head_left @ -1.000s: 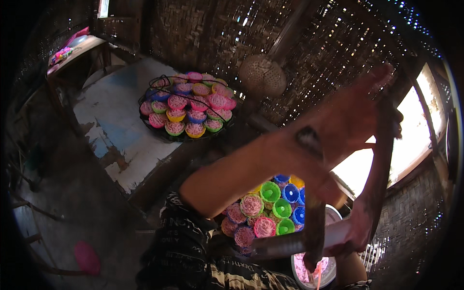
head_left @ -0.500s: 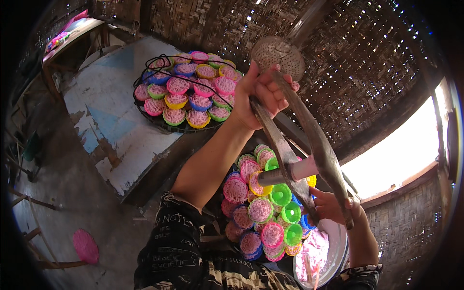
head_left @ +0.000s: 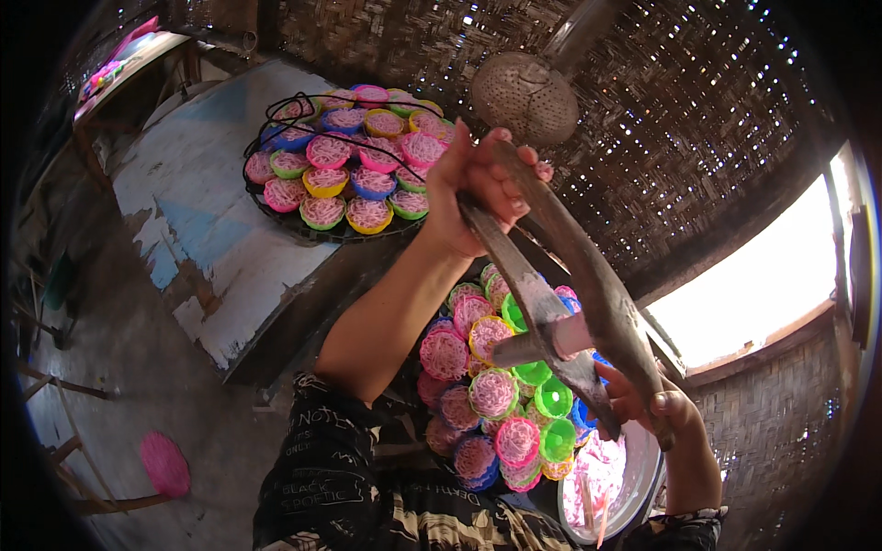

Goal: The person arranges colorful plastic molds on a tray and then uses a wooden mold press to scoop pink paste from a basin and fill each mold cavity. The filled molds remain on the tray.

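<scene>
Left hand (head_left: 485,188) clamped on the far ends of a wooden two-bar press (head_left: 608,312), fingers curled over the right bar, left bar against the palm. Right hand (head_left: 654,404) closed round the near ends, thumb on the right bar. Bars apart, pale pink plunger (head_left: 571,335) between; grey cylinder (head_left: 517,351) sticks out left of the left bar. Press held up in front of the person, slanting from far left to near right, above a cluster of small plastic cups. Cups at left of cluster: pink strands (head_left: 494,393) inside. Toward right: green cups (head_left: 554,398), then blue, partly hidden. Near right, just beside the cluster: pale bowl (head_left: 650,473) with pink dough (head_left: 593,477), stick in it. Far left: peeling white-and-blue table (head_left: 211,184), dark tray (head_left: 354,236) on it, more strand-filled cups (head_left: 327,150), black cord (head_left: 266,138) across. Far: perforated round basket (head_left: 524,99) against woven wall (head_left: 413,55). Right: bright window (head_left: 763,285).
</scene>
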{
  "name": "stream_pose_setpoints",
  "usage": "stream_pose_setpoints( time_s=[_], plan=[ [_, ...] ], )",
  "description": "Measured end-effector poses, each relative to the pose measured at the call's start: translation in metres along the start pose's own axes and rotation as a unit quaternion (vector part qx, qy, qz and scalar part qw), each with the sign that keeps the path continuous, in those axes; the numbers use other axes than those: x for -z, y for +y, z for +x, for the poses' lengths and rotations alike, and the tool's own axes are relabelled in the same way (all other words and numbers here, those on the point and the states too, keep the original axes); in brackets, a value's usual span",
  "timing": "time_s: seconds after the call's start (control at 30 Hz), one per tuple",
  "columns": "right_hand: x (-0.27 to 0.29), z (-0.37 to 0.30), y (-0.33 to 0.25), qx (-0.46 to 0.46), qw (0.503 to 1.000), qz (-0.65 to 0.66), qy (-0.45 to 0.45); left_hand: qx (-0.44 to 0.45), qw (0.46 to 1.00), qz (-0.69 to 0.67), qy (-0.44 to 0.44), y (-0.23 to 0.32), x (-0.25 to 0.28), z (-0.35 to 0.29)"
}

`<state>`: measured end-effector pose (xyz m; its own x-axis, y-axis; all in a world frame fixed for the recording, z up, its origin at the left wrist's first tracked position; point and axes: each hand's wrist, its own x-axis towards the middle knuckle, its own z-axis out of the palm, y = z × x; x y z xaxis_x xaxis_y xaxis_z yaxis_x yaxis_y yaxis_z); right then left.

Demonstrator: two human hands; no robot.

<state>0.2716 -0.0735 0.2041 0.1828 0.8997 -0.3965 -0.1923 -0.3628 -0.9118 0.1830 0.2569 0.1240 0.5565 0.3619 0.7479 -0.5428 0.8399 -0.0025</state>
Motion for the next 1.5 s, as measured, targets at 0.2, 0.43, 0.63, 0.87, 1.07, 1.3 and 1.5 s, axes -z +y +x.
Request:
stream_pose_setpoints(
  time_s=[0.2, 0.43, 0.63, 0.87, 1.07, 1.3, 1.5],
  plan=[
    [-0.017, 0.007, -0.003, 0.004, 0.996, -0.035, 0.085, -0.011, 1.000, 0.006, -0.028, 0.020, -0.009, 0.005],
    [-0.005, -0.009, -0.010, -0.052, 0.996, -0.067, 0.021, -0.005, 1.000, -0.011, -0.012, 0.002, -0.021, 0.001],
    [-0.003, -0.003, -0.010, -0.010, 0.997, -0.013, -0.080, 0.044, 0.997, 0.056, -0.033, 0.011, -0.048, 0.035],
    [0.014, 0.007, -0.034, -0.034, 0.988, -0.140, -0.064, 0.053, 0.996, 0.043, -0.054, -0.013, -0.027, 0.081],
    [0.070, 0.017, -0.005, -0.112, 0.993, 0.005, 0.033, 0.027, 0.998, -0.001, 0.049, -0.034, 0.016, 0.060],
    [0.078, 0.025, 0.023, -0.073, 0.984, -0.101, 0.126, 0.027, 0.997, 0.036, 0.067, -0.020, 0.029, 0.048],
    [0.054, 0.040, 0.001, -0.044, 0.943, -0.219, 0.249, 0.022, 0.994, 0.046, 0.101, -0.011, 0.032, 0.060]
  ],
)
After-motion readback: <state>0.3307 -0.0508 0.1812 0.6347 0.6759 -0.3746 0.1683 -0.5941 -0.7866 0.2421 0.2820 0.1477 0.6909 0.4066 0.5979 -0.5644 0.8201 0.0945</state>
